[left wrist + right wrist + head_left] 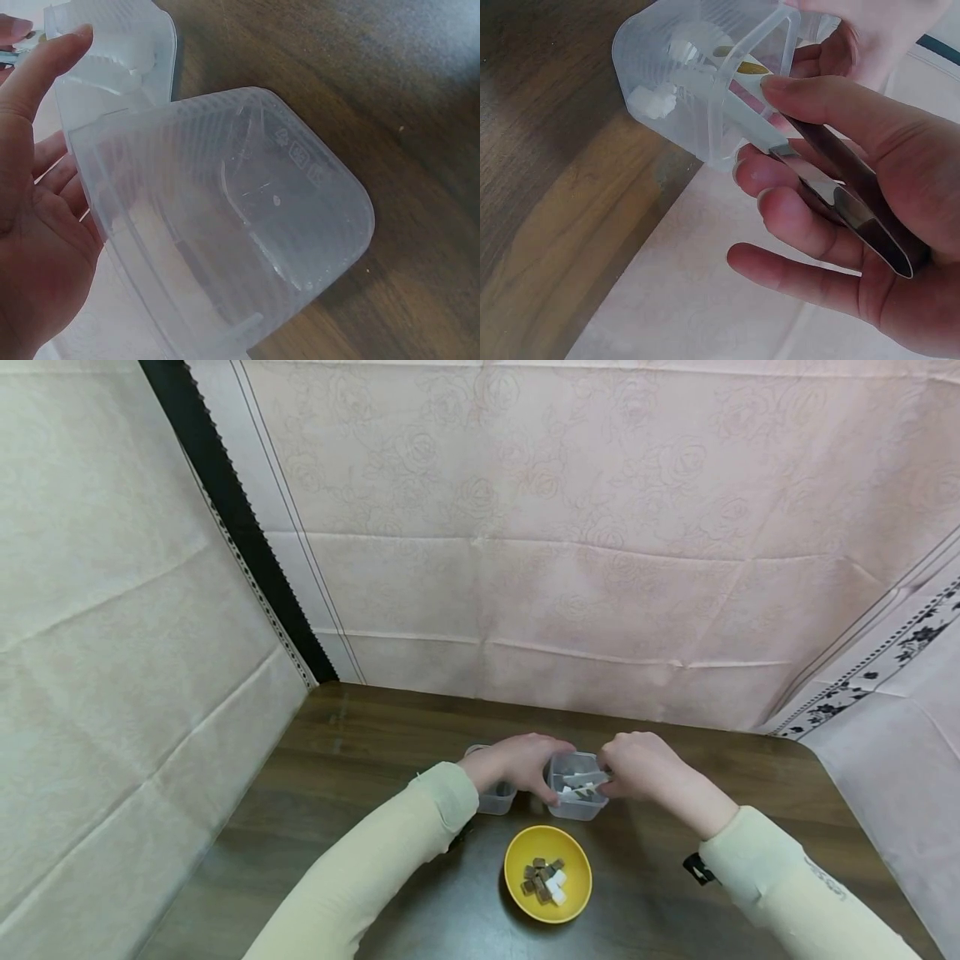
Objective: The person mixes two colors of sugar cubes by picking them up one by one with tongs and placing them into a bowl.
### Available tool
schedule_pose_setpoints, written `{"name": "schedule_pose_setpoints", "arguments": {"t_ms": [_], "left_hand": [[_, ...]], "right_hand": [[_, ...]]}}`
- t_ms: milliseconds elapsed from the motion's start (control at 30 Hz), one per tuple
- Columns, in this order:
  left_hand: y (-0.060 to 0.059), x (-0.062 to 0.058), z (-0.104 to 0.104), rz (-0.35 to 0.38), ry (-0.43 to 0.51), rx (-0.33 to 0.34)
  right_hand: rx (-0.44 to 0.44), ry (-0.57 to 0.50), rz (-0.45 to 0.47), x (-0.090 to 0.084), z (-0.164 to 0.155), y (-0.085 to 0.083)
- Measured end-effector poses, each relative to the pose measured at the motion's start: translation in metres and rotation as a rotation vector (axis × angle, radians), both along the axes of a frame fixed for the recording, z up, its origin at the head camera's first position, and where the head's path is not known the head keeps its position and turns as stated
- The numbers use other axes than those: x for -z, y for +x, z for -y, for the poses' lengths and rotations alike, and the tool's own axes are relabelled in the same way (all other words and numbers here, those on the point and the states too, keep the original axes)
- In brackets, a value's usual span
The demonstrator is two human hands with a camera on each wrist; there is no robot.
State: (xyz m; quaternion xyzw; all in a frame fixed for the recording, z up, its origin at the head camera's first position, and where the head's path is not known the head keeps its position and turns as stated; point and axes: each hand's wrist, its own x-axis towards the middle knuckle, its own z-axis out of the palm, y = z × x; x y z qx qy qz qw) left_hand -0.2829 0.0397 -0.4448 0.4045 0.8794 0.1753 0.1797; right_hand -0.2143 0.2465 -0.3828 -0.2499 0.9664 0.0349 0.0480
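My left hand grips the left side of a clear plastic tub on the dark wooden table; its thumb lies against the tub's wall. The right hand pinches metal tweezers between thumb and fingers, and their tips reach into the tub. A white cube lies on the tub's bottom. A second clear tub, empty, stands just left of my left hand. In front of both sits a yellow bowl with brown and white cubes.
The dark wooden table ends at pink cloth hung behind it and on both sides. The bowl is close to the near edge, between my two forearms. Bare tabletop lies left of the empty tub and right of my right hand.
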Motion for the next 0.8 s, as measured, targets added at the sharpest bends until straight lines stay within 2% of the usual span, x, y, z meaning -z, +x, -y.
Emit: {"name": "schedule_pose_setpoints", "arguments": {"t_ms": [400,800], "left_hand": [[-0.0007,0.0023,0.0007,0.001,0.005,0.003],[-0.0008,0.0026,0.0006,-0.008,0.007,0.011]], "right_hand": [[0.005,0.017,0.045,-0.003,0.0057,-0.0048],[-0.048,-0.012,0.043,-0.0053,0.004,-0.0026]]}}
